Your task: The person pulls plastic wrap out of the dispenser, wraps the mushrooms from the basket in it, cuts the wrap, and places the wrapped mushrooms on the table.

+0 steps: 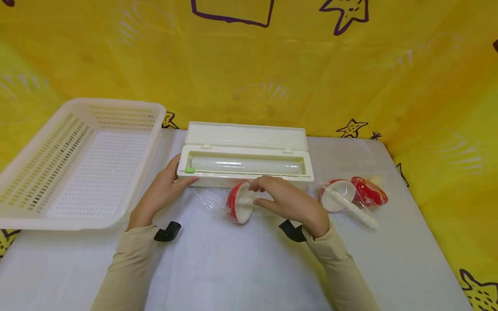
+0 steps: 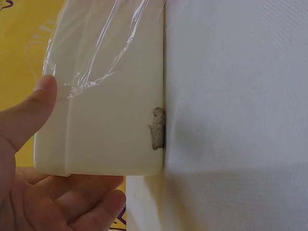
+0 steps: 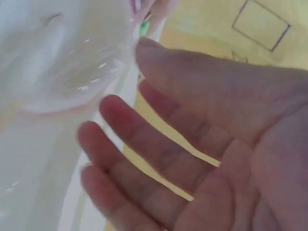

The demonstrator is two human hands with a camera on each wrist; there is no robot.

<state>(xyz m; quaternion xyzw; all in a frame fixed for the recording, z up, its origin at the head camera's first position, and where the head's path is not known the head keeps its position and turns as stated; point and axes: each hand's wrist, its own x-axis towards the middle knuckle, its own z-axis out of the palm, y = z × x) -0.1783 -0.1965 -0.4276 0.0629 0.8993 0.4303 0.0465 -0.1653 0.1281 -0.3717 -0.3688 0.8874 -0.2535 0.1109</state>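
A white cling film dispenser (image 1: 245, 168) stands on the table, its lid raised and a roll of film lying inside. My left hand (image 1: 165, 190) grips its left end; in the left wrist view the thumb (image 2: 41, 103) lies on the front edge and the fingers (image 2: 96, 204) curl at the end face. Before the box a red-capped toy mushroom (image 1: 233, 203) sits tilted, its white underside facing right, with clear film (image 1: 208, 201) around it. Beside that mushroom my right hand (image 1: 289, 201) hovers with loosely bent, spread fingers; the right wrist view shows nothing pinched between them.
To the left stands a large white perforated basket (image 1: 155, 134). At the right lie a film-wrapped mushroom with a white stem (image 1: 355, 207) and another red wrapped piece (image 1: 369, 192). A yellow patterned cloth (image 1: 249, 65) hangs behind the table.
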